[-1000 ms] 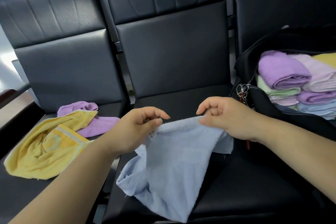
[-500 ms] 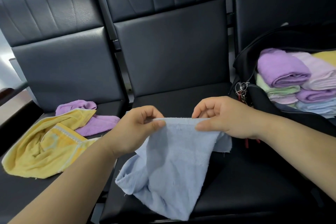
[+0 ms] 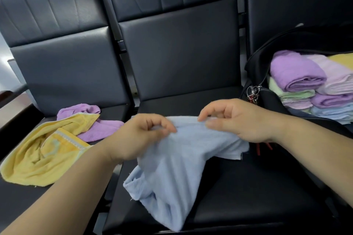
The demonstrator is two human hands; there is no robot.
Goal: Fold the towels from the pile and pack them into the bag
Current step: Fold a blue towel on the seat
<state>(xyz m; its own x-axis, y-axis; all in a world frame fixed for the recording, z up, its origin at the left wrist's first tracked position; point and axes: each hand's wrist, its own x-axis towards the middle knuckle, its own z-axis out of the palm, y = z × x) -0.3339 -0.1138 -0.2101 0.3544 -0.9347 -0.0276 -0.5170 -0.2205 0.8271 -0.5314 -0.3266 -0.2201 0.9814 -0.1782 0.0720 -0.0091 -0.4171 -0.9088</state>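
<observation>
Our left hand and right hand pinch the blue towel by its top edge — a loose pinch, we judge, would let it sag crooked.

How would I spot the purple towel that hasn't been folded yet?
Look at the left-hand black padded chair seat. A crumpled yellow towel lies there, with the crumpled purple terry towel partly under it. Unlike the purple towels in the black bag on the right, it is loose, not folded.

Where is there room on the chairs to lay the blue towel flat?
The middle seat is bare right of the blue towel, up to the bag. Crowded: the left seat holds a yellow towel and a purple towel.
</observation>
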